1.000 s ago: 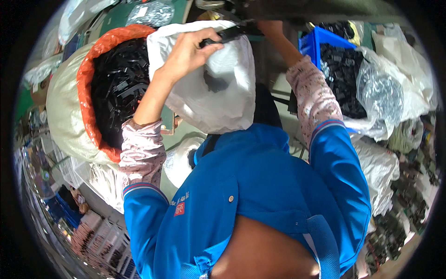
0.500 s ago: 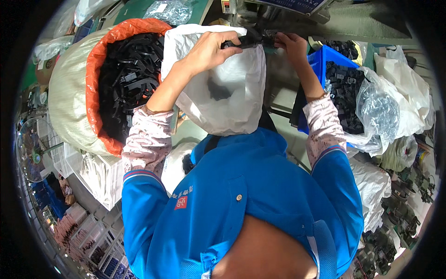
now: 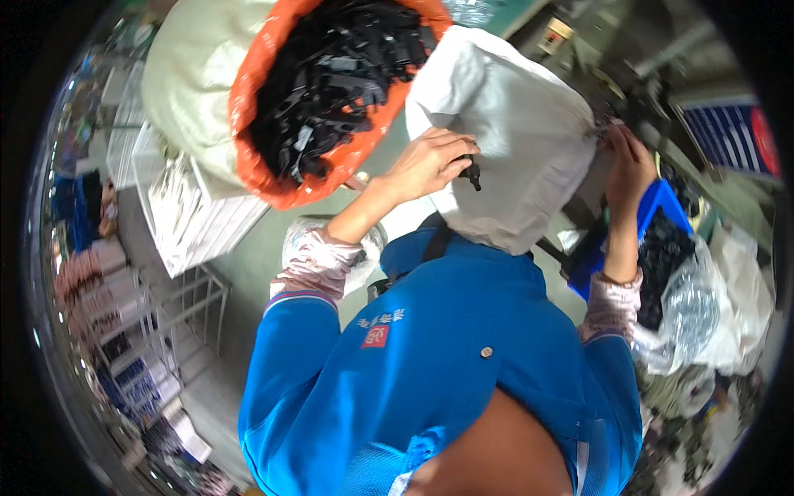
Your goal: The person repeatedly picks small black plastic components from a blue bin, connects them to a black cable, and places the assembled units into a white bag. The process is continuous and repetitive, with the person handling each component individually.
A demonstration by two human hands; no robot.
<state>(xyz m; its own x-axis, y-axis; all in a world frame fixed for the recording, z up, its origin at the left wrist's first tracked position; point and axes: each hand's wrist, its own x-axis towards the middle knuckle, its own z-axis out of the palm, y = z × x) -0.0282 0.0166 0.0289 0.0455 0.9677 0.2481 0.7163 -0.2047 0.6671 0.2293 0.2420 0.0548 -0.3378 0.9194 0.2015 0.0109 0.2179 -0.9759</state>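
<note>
My left hand (image 3: pixel 432 167) is closed around a small black plastic part (image 3: pixel 471 175), its narrow end sticking out past the fingers. The hand is over the near left side of an open white bag (image 3: pixel 529 124) in front of my body. My right hand (image 3: pixel 628 161) is beyond the bag's right edge, fingers pinched together by a blurred dark metal fixture; what they hold is too small and smeared to name. To the left, a big pale sack with an orange lining (image 3: pixel 245 124) is heaped with black plastic parts (image 3: pixel 331 83).
At the right, a blue crate (image 3: pixel 664 201) holds more black parts, with clear plastic bags (image 3: pixel 693 310) beside it. A machine with a blue and red plate (image 3: pixel 732 136) stands at the far right. White boxes (image 3: pixel 186 219) and a metal rack (image 3: pixel 194 318) are on the left.
The view has swung, shifting the scene. My hands, formerly together at a black part by the machine, are apart; the left has come back over the bag with a black part.
</note>
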